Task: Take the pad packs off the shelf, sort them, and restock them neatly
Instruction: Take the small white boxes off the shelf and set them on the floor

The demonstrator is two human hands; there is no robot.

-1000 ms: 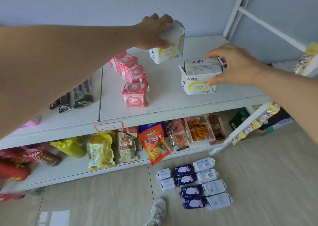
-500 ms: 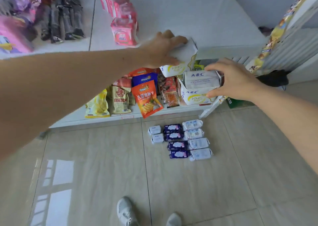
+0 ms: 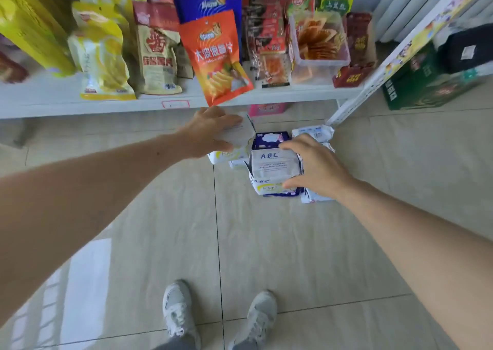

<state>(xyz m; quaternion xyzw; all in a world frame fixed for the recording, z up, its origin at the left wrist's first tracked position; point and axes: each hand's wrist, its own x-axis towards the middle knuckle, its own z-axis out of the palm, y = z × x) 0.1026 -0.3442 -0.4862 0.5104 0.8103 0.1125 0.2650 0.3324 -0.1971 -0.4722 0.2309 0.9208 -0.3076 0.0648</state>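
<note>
Fingers of my left hand [image 3: 210, 133] curl over the top of a white, soft plastic pad pack [image 3: 230, 147], gripping it low above the tiled floor [image 3: 266, 243]. My right hand [image 3: 317, 165] grips a stack of two white ABC packs [image 3: 272, 171], thumb at the near side, fingers at the far side. Both arms reach forward and down. Beneath lie more packs in crinkly wrappers, dark blue [image 3: 270, 139] and pale white [image 3: 314, 132], on the glossy beige tiles. Behind, a white shelf [image 3: 80, 101] holds shiny snack bags, one orange [image 3: 216, 56]. My grey shoes [image 3: 177, 309] show below.
</note>
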